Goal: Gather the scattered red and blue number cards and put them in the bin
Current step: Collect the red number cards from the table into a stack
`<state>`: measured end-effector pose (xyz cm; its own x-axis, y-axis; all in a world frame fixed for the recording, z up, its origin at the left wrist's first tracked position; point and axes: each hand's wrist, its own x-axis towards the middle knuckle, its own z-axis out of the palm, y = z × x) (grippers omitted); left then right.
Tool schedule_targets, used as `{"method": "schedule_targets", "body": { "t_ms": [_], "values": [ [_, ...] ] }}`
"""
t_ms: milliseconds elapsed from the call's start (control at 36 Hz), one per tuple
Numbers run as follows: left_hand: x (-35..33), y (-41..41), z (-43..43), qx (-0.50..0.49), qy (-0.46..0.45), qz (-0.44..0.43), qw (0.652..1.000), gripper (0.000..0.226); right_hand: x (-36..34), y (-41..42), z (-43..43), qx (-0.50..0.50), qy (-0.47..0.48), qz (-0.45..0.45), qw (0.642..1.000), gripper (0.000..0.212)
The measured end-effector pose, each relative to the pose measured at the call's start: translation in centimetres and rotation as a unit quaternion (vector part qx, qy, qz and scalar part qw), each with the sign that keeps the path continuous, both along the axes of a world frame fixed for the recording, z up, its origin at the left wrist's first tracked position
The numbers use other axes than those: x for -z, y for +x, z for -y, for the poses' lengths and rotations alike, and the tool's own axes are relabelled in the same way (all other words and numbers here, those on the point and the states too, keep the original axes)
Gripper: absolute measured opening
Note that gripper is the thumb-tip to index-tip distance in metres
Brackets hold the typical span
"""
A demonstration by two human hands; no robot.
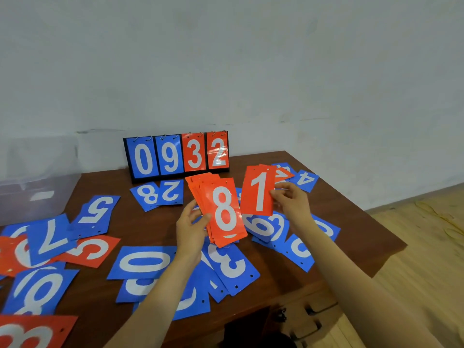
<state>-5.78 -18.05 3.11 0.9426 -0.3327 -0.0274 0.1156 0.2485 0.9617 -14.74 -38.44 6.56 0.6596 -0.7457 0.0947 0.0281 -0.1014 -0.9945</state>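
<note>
Two grips above the counter (351, 217): left grip (192, 229) curled around a stack of red cards (223, 214) with 8 on top, right grip (291, 199) pinching a red 1 card (259, 192)

- The scoreboard (175, 156) at the far edge of the table (351, 222) reads 0 9 on blue, 3 2 on red.
- The red stack (223, 214) in the left hand (190, 227) shows 8 on top.
- The red 1 card (259, 190) in the right hand (291, 199) shows 1.
- Lying on the table: blue 8 card (147, 194) and blue 2 card (170, 192) below the scoreboard, blue 5 card (99, 209), blue 7 card (50, 238) and red 5 card (91, 249) at left, blue 0 card (143, 263) and blue 3 card (229, 264) near, blue 4 card (307, 179) far right.
</note>
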Motion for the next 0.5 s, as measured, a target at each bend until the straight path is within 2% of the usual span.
{"method": "schedule_targets", "body": {
  "t_ms": [111, 278, 417, 500],
  "values": [
    [0.6, 0.5, 0.4, -0.019, -0.003, -0.007, 1.000, 0.043, 0.4, 0.3, -0.1, -0.018, 0.005, 0.004, 1.000, 0.015],
    [1.5, 1.4, 1.3, -0.074, 0.052, -0.017, 0.996, 0.040, 1.3, 1.6, -0.4, 0.029, -0.008, 0.010, 1.000, 0.010],
    [1.7, 2.0, 1.9, -0.057, 0.052, -0.033, 0.996, 0.042, 2.4, 2.7, -1.2, -0.064, -0.028, -0.081, 0.994, 0.013],
    [1.5, 1.9, 2.9, -0.012, 0.029, -0.050, 0.998, 0.046, 3.2, 4.0, -1.6, -0.053, -0.079, -0.152, 0.984, 0.015]
  ]
}}
